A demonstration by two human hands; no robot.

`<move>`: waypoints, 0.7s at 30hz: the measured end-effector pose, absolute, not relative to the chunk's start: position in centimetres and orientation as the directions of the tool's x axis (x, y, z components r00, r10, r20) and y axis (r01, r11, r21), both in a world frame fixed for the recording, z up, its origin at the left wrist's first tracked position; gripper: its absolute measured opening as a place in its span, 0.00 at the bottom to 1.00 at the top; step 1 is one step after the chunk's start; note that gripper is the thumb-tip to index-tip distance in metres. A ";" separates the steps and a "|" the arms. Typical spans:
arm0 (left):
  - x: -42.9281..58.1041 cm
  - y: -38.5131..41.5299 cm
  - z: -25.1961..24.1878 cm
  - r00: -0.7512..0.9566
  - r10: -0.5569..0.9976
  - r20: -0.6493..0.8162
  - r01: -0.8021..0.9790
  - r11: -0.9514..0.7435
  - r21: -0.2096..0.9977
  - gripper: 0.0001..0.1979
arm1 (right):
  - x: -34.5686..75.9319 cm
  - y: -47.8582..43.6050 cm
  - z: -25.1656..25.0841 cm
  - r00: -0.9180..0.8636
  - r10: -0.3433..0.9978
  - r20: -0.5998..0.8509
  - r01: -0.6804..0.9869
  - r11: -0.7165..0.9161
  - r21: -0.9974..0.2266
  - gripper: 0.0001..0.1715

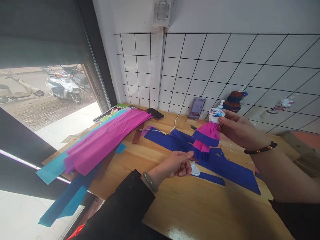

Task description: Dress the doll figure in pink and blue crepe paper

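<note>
A wooden table (205, 210) is under both hands, and its near edge is partly hidden by the left sleeve (125, 206). Off to the left of the left hand lies a big pile of pink paper (107, 140), with light blue sheets poking out below it. Dark blue paper (232, 171) lies beneath and between the hands, so part of it is covered. The right hand (236, 128) has its thumb and fingers closed on a little dressed figure (206, 131), up in front of the left hand. Some of those fingers are hidden behind it. The left hand (178, 163) is curled, thumb against pointing finger, right by the figure's bottom frill; I cannot tell if it pinches it. The figure has a white top with blue and pink spots, and a puffy pink skirt with a dark blue band. Just beside the left hand, a small white oval thing (195, 170) is partly hidden.
</note>
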State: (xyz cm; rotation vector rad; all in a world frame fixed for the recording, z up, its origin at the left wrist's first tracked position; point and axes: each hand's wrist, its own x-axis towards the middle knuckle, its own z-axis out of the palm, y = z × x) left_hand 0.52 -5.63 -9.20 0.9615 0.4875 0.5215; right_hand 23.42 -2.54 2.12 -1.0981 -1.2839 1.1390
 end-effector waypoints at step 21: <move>1.2 -5.6 -10.6 0.775 0.565 -0.282 -0.296 0.719 0.629 0.17 | 22.0 -5.3 2.0 -0.103 0.978 0.183 0.250 0.204 -0.947 0.29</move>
